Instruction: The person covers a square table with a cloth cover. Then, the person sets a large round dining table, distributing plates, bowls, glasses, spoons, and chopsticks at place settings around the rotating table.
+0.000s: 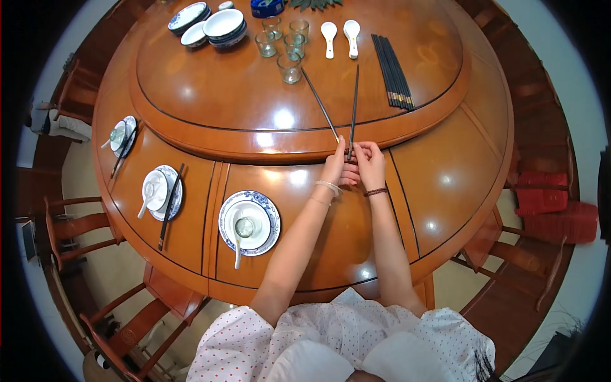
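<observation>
Two dark chopsticks, a left one and a right one, point away from me in a V over the raised round tabletop. My left hand is closed around the lower end of the left chopstick. My right hand pinches the lower end of the right one, its fingers close against the left hand. Left of my hands, a blue-rimmed plate carries a white bowl, a small glass and a white spoon.
A bundle of chopsticks lies on the raised tabletop, near two white spoons, several glasses and stacked bowls. Another setting has a plate and chopsticks. Wooden chairs surround the table.
</observation>
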The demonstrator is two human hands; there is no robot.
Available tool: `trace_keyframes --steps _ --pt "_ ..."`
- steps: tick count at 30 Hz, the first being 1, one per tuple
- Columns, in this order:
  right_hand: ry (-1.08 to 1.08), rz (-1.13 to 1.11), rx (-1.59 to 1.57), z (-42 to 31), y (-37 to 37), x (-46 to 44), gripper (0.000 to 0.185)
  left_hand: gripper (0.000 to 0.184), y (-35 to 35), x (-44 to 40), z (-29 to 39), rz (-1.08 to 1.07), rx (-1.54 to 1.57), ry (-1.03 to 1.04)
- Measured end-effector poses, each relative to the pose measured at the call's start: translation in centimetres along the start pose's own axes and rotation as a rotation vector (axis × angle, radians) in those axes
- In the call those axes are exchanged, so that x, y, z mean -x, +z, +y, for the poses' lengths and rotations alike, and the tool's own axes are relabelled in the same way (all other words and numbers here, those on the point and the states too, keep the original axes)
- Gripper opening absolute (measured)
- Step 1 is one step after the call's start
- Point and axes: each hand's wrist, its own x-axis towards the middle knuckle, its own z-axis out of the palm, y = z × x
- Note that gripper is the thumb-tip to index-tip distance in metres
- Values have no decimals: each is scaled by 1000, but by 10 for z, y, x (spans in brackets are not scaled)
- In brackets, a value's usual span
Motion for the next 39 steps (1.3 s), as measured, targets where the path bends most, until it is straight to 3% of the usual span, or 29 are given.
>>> trace_keyframes --steps 2,4,10,11,16,19,21,25,30,33,39 --pt "-1 7 37 -4 3 -2 22 63 -2 -5 -4 16 -12 10" --pt "-27 -29 372 -13 5 -3 25 62 -4 -10 -9 94 -55 82" --pt "-3 -99 176 -8 4 3 24 51 -6 6 -18 64 -285 323" --pt "6 -122 68 -7 3 9 22 51 -7 12 -21 66 -284 321" --pt "14 -202 53 -5 1 53 18 48 -22 51 -51 -51 -59 134" --pt "-56 -265 140 4 4 86 16 45 -34 83 -66 -52 10 134" --pt "353 -411 -235 -1 11 111 16 40 -44 108 -77 -45 4 161" --pt "460 -524 -304 -12 18 151 16 30 -65 171 -102 -71 -171 125" --pt "444 -707 -335 6 30 176 23 29 -103 242 -141 -74 -203 -34" --pt "445 -890 -191 11 51 191 28 28 -131 253 -162 -74 -115 -91" --pt "399 -874 -110 33 89 215 27 28 -160 256 -174 -20 12 -93"
